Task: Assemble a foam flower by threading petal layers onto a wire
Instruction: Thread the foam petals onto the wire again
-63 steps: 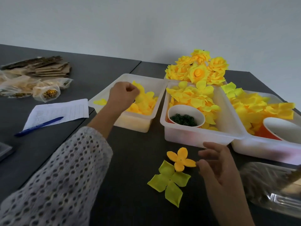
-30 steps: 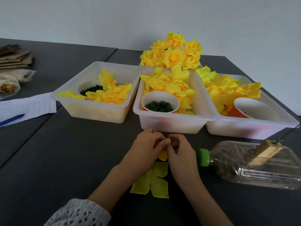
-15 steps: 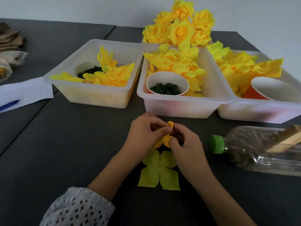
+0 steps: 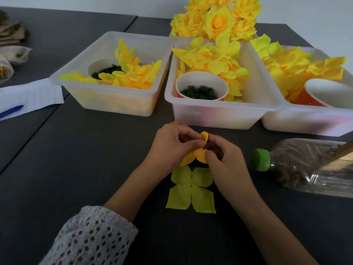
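A small orange-yellow petal layer (image 4: 198, 152) is pinched between both hands just above the dark table. My left hand (image 4: 172, 145) grips its left side with thumb and fingers. My right hand (image 4: 225, 161) holds its right side, fingers curled over the middle. Any wire is hidden by the fingers. Flat on the table, right below the hands, lies a lime-green four-petal layer (image 4: 191, 190), touched by neither hand.
Three translucent bins stand behind the hands: left bin (image 4: 80, 87) and middle bin (image 4: 214, 115) with yellow petals and cups of green pieces, right bin (image 4: 305, 121). Finished yellow flowers (image 4: 215, 20) at the back. A green-capped plastic bottle (image 4: 305, 165) lies at right. Paper and pen (image 4: 28, 96) at left.
My left hand came back from the left bin and joined the right hand on the orange-yellow petal layer, which rose off the green layer. The camera view tilted down and closer.
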